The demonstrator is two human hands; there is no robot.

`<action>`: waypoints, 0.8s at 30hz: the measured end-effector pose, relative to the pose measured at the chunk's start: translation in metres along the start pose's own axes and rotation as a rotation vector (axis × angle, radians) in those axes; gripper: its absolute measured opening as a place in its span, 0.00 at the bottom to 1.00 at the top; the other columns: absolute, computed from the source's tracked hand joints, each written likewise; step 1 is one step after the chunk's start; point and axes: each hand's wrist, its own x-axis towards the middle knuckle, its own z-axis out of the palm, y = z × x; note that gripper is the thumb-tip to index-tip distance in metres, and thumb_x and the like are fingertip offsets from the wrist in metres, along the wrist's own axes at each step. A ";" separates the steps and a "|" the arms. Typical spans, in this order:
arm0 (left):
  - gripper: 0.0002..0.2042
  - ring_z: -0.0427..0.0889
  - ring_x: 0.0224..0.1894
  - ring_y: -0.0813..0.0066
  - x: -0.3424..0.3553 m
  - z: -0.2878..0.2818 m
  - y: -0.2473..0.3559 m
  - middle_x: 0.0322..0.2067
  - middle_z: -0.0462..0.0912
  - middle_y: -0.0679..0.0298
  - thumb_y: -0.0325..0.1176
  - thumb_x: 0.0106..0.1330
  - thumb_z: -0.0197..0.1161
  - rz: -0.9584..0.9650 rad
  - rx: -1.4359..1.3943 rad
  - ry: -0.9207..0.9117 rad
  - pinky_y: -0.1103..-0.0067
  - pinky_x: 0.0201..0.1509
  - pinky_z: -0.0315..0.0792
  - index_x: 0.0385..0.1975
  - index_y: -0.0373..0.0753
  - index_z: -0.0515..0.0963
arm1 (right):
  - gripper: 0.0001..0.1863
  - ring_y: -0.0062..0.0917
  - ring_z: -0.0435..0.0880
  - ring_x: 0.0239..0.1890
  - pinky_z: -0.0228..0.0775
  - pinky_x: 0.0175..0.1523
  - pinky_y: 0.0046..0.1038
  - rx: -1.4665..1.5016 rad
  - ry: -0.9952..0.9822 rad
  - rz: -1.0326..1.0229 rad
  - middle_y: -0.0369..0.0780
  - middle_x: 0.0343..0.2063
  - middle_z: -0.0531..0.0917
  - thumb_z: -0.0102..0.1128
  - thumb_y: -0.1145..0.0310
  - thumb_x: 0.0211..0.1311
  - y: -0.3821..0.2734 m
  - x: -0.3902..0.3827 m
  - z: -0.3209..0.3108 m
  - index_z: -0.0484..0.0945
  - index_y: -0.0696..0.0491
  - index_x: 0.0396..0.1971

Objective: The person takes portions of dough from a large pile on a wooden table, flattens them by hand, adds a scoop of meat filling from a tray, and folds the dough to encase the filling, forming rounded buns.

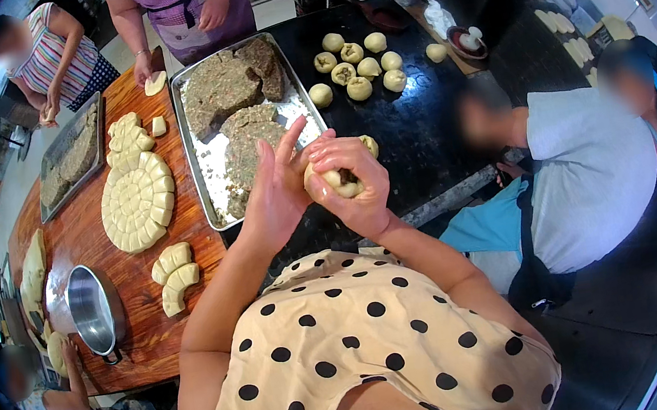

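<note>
A filled dough ball (349, 188) sits in my right hand (357, 170), whose fingers and thumb curl round it; dark filling shows through its opening. My left hand (277, 191) is held against the ball's left side with its fingers stretched out, partly hidden behind the right hand. Just beyond the hands, a metal tray (189, 140) holds large lumps of ground filling (249, 141). Another dough ball (370, 145) lies on the dark table behind my right hand. Farther off are several filled dough balls (359, 88), some showing filling on top.
Cut dough pieces (137, 201) lie in a round on the wooden table (195, 326), beside a metal pot (91, 307) and a second filling tray (101, 148). A person's hand (143, 70) holds flat dough (156, 83) across the table. A person in grey (590, 171) is close on the right.
</note>
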 end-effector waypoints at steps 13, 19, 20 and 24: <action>0.25 0.72 0.60 0.57 0.015 0.000 -0.020 0.55 0.73 0.50 0.45 0.77 0.36 -0.014 -0.286 -0.112 0.65 0.68 0.65 0.56 0.28 0.68 | 0.17 0.36 0.82 0.45 0.73 0.54 0.34 -0.207 -0.060 -0.113 0.45 0.44 0.81 0.73 0.73 0.47 -0.024 0.016 0.012 0.79 0.54 0.39; 0.26 0.71 0.61 0.56 0.015 -0.014 -0.023 0.55 0.73 0.49 0.46 0.77 0.37 -0.118 -0.406 -0.006 0.64 0.69 0.65 0.57 0.27 0.67 | 0.17 0.36 0.80 0.53 0.69 0.60 0.37 -0.180 -0.188 -0.147 0.45 0.48 0.80 0.72 0.65 0.53 -0.033 0.024 0.007 0.78 0.50 0.41; 0.25 0.73 0.60 0.58 0.012 -0.006 -0.021 0.54 0.74 0.50 0.46 0.77 0.37 -0.104 -0.411 -0.075 0.65 0.67 0.66 0.56 0.28 0.68 | 0.17 0.35 0.82 0.50 0.71 0.58 0.34 -0.193 -0.194 -0.186 0.43 0.46 0.82 0.69 0.63 0.56 -0.033 0.024 0.007 0.78 0.49 0.45; 0.28 0.71 0.61 0.61 0.018 -0.002 -0.015 0.57 0.72 0.51 0.50 0.77 0.37 -0.100 -0.331 -0.141 0.67 0.68 0.65 0.61 0.31 0.66 | 0.13 0.35 0.82 0.48 0.71 0.58 0.34 -0.102 -0.157 -0.165 0.43 0.42 0.83 0.67 0.69 0.57 -0.020 0.018 0.001 0.77 0.52 0.41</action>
